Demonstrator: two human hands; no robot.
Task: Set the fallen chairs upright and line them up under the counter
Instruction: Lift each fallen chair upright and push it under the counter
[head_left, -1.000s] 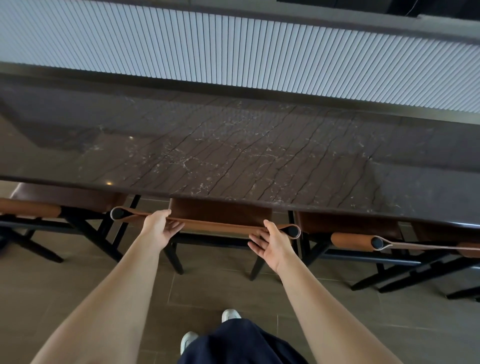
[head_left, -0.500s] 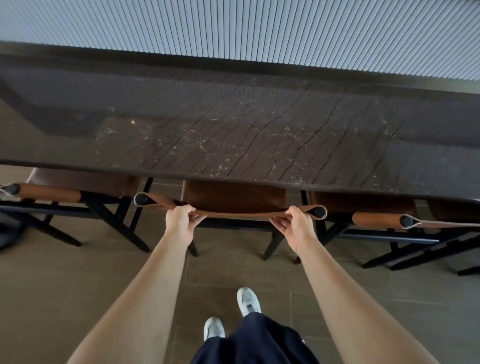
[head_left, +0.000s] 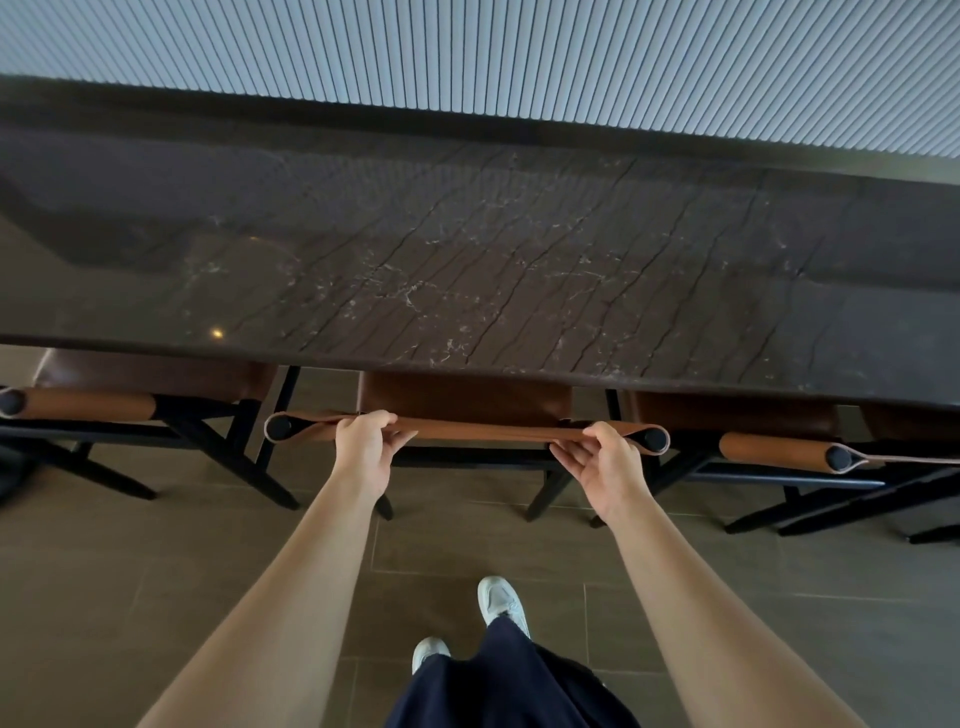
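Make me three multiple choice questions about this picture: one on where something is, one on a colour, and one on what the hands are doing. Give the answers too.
1. Where is the middle chair's seat?
A) tucked under the counter edge
B) on top of the counter
C) tipped over on its side

2. What colour are the shoes?
A) black
B) white
C) red

3. What are the hands doing?
A) both hang free
B) only one touches the chair
C) the left hand and right hand both grip the backrest strap

Answers:
1 A, the seat's far part disappears beneath the dark stone edge.
2 B, both are plainly white.
3 C, the fingers of each hand curl round the tan strap near its ends.
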